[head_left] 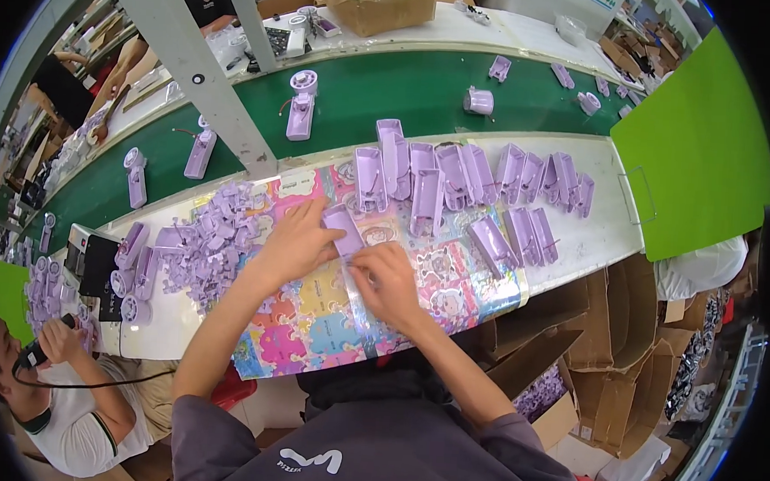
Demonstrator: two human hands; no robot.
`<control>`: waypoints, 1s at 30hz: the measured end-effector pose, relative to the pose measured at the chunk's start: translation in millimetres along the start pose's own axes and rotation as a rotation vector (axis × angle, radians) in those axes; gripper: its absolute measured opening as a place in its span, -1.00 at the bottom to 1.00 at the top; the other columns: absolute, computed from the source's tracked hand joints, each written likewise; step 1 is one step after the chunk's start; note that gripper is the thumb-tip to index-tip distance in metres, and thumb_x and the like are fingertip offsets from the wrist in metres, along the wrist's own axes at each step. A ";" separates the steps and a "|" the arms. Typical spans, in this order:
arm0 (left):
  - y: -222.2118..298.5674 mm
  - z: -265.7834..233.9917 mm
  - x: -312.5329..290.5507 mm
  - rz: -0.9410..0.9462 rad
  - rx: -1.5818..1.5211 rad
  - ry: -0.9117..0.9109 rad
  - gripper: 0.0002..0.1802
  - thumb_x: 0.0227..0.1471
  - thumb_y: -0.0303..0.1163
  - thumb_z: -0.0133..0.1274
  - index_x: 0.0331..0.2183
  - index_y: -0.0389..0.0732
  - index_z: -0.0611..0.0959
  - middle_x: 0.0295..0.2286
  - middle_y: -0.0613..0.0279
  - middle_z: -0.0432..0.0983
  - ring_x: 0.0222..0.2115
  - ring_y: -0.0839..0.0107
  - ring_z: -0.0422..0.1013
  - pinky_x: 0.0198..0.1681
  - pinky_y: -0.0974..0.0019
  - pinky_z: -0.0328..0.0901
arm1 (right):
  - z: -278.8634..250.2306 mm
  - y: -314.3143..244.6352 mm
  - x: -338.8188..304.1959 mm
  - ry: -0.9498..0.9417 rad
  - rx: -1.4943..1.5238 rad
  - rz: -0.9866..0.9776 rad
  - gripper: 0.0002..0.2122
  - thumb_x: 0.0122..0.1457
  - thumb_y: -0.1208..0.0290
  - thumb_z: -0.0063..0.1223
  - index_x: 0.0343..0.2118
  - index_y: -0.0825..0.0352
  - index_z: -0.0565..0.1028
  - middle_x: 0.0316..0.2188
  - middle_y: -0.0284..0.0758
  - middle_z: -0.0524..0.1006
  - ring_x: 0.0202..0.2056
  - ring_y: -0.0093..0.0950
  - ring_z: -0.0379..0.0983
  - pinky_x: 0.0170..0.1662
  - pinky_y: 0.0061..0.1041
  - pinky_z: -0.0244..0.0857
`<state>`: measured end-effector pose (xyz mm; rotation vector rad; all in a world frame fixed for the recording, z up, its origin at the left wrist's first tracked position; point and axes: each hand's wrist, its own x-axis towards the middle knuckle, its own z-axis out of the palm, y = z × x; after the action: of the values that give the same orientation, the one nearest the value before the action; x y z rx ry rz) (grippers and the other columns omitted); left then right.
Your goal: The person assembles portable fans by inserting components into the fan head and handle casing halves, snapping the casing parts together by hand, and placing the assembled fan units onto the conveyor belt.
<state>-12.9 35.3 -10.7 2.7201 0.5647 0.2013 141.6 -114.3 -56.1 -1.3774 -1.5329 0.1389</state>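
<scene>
Over the colourful printed sheet (pixel 325 311), a lilac open-topped plastic housing (pixel 342 227) is held between my two hands. My left hand (pixel 296 243) grips its left side, thumb and fingers closed around it. At the housing's near end, the bent fingertips of my right hand (pixel 388 280) are pressed together on the edge; whether a small part is between them is hidden. Left of my left hand lies a heap of small lilac plastic pieces (pixel 215 240). Similar lilac housings (pixel 426 199) stand in a cluster beyond my hands, and more housings (pixel 525 235) lie to the right.
A green conveyor belt (pixel 376 88) runs behind the table, carrying lilac assemblies (pixel 300 114). A grey metal post (pixel 202 74) rises at the left. A seated co-worker (pixel 81 390) holds a dark corded tool (pixel 44 345). Cardboard boxes (pixel 610 339) stand at the right, below a bright green panel (pixel 695 143).
</scene>
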 end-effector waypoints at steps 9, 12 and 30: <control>63.9 37.1 -29.4 -0.027 -0.117 0.129 -0.71 -0.09 -0.25 0.31 -0.33 -0.23 0.69 -0.07 0.04 0.47 -0.08 0.03 0.43 -0.02 0.02 0.32 | -61.3 -3.3 -31.4 -0.010 0.278 0.524 -0.85 0.22 0.50 0.21 -0.21 0.45 0.59 -0.41 -0.28 0.60 -0.38 -0.55 0.56 -0.31 -0.51 0.40; 91.6 53.7 -29.3 -0.163 -0.262 0.198 -0.57 -0.15 -0.32 0.35 -0.20 -0.20 0.57 -0.16 0.07 0.52 -0.16 0.01 0.46 -0.11 0.04 0.36 | -68.6 -1.4 -30.4 -0.029 0.224 0.627 -0.86 0.15 0.47 0.28 -0.29 0.43 0.65 -0.42 -0.23 0.61 -0.41 -0.47 0.57 -0.33 -0.48 0.40; 107.3 105.7 -42.6 -0.220 -0.285 0.675 -0.16 -0.26 -0.48 0.46 0.10 -0.27 0.44 -0.06 0.14 0.63 -0.09 0.06 0.50 -0.02 0.11 0.36 | -54.6 -5.4 8.4 -0.440 -0.144 0.632 -0.88 -0.09 0.39 0.25 -0.50 0.32 0.68 -0.55 -0.20 0.63 -0.41 -0.17 0.61 -0.30 -0.22 0.47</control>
<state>8.6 -107.2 -71.9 2.2500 0.9223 1.0711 178.8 -137.5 -22.1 -2.0100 -1.4121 0.7755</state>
